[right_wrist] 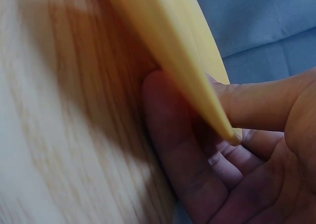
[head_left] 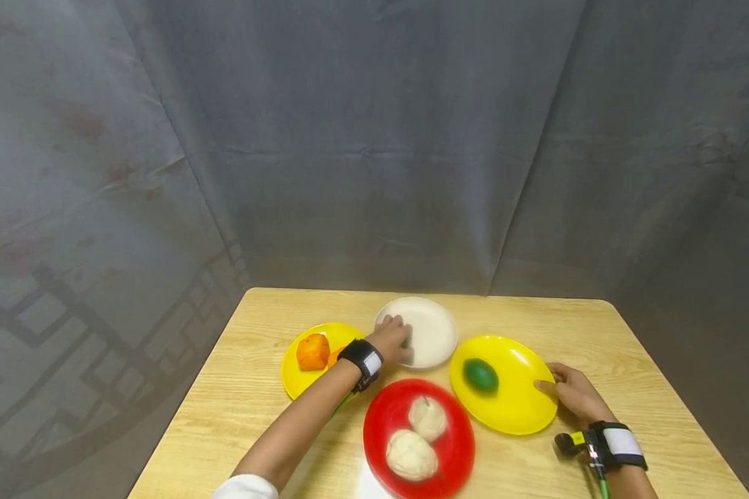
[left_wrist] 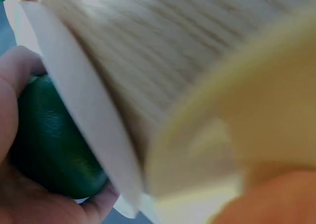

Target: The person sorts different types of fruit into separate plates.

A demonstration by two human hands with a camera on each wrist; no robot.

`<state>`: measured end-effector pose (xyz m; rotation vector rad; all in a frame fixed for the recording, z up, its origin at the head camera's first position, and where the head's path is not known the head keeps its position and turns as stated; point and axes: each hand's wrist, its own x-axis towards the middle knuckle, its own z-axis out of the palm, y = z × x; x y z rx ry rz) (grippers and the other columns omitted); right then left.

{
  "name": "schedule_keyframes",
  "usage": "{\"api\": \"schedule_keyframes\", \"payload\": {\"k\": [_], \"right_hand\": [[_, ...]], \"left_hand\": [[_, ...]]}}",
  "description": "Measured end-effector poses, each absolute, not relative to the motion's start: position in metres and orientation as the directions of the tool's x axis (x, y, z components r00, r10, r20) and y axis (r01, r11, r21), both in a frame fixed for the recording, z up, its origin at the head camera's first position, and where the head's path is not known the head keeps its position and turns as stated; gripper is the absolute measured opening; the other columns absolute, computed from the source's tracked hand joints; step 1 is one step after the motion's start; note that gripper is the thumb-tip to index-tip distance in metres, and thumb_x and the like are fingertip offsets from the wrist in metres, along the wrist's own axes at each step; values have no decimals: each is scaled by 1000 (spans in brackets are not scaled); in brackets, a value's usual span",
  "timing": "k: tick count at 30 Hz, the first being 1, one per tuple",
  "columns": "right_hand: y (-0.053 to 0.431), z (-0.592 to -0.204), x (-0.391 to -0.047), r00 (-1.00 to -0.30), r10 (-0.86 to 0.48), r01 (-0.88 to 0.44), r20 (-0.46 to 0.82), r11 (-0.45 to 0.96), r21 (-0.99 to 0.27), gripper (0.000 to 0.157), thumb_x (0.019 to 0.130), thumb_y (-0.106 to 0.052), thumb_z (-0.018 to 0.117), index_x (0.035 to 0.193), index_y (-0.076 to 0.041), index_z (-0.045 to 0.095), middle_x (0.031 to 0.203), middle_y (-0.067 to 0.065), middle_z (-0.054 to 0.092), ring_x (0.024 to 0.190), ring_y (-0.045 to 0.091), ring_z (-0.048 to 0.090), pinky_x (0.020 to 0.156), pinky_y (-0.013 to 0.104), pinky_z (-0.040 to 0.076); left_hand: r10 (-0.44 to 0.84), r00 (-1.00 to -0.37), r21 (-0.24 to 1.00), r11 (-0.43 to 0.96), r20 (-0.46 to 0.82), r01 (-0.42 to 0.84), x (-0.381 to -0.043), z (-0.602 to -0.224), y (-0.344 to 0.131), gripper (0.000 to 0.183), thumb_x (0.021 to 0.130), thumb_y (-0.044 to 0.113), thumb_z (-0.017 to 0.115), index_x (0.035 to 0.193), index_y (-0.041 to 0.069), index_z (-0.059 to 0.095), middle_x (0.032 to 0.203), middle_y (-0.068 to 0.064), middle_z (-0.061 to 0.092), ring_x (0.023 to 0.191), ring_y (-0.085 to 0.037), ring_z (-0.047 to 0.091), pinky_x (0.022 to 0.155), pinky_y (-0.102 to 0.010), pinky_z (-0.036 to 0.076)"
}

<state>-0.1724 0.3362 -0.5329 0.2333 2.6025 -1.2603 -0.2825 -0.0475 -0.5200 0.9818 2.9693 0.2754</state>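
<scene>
My left hand point(head_left: 393, 338) holds a dark green, glossy oval fruit point(left_wrist: 57, 140) at the left part of the white plate point(head_left: 433, 333). In the left wrist view its fingers curl around the fruit, close against the plate's rim. At the right, my right hand point(head_left: 574, 391) pinches the edge of a yellow plate point(head_left: 521, 416), thumb above the rim and fingers beneath, as the right wrist view shows. A second green fruit point(head_left: 480, 375) lies on that yellow plate, toward its left side, slightly blurred.
Another yellow plate point(head_left: 292, 378) with orange fruit point(head_left: 313, 352) stands at the left, partly behind my left wrist. Nearer to me, a red plate point(head_left: 462, 454) bears two pale round pears point(head_left: 411, 455). A grey curtain point(head_left: 362, 173) hangs behind the wooden table point(head_left: 225, 388).
</scene>
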Motion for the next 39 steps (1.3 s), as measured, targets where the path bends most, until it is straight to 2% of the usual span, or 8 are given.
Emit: {"api": "schedule_keyframes", "payload": {"k": [8,13,17,20,23,29,34,39], "right_hand": [[335,-533,-172,-962,41,239,-271,606,-758,73,91,-36,65,140,10,37,131,35,48,103,33,57,90,56,46],[336,-535,-171,-963,41,238,-268,600,-764,72,91,-35,65,140,10,38,130,34,49,99,29,59,87,51,48],[336,-535,-170,-962,44,241,-269,602,-762,73,91,-36,65,140,10,37,131,35,48,103,34,58,89,54,47],[334,-535,-170,-962,45,244,-270,592,-768,73,91,-35,65,141,10,37,131,35,48,105,35,57,90,55,46],[333,-535,-170,-964,43,239,-262,575,-782,71,91,-32,65,141,10,37,130,35,49,105,34,57,90,54,46],[333,-536,-169,-968,37,227,-250,558,-798,70,91,-32,65,141,10,38,130,34,50,105,33,58,92,54,46],[333,-535,-169,-965,47,238,-257,562,-792,72,91,-35,64,141,9,37,132,34,48,109,37,55,94,59,42],[333,-534,-169,-961,52,253,-271,556,-792,73,91,-35,65,142,9,37,134,35,46,113,40,51,97,62,39]], "left_hand": [[641,-759,301,705,116,642,-283,-470,-9,21,86,34,66,95,16,59,98,-2,48,91,-19,44,72,-25,42],[687,-721,299,671,94,679,-286,-462,28,23,87,36,64,98,16,60,100,-1,49,93,-17,44,73,-21,42],[658,-752,330,702,41,632,-291,-478,54,28,88,45,63,99,20,58,103,1,46,95,-16,44,73,-22,43],[611,-791,369,737,-8,566,-291,-489,66,31,85,49,64,99,23,56,107,0,44,99,-17,42,72,-24,47],[595,-802,376,754,-45,538,-288,-496,74,35,81,51,66,101,24,54,111,0,42,102,-17,41,72,-26,48],[704,-709,300,686,-41,663,-283,-507,81,49,85,53,64,121,21,53,112,3,42,101,-12,43,76,-19,43],[779,-625,271,610,-37,745,-282,-515,85,60,83,58,65,130,23,53,120,6,48,110,-10,47,92,-20,43],[833,-553,182,548,-24,817,-282,-522,89,67,83,62,62,133,19,54,119,6,52,112,-9,47,104,-20,34]]}}
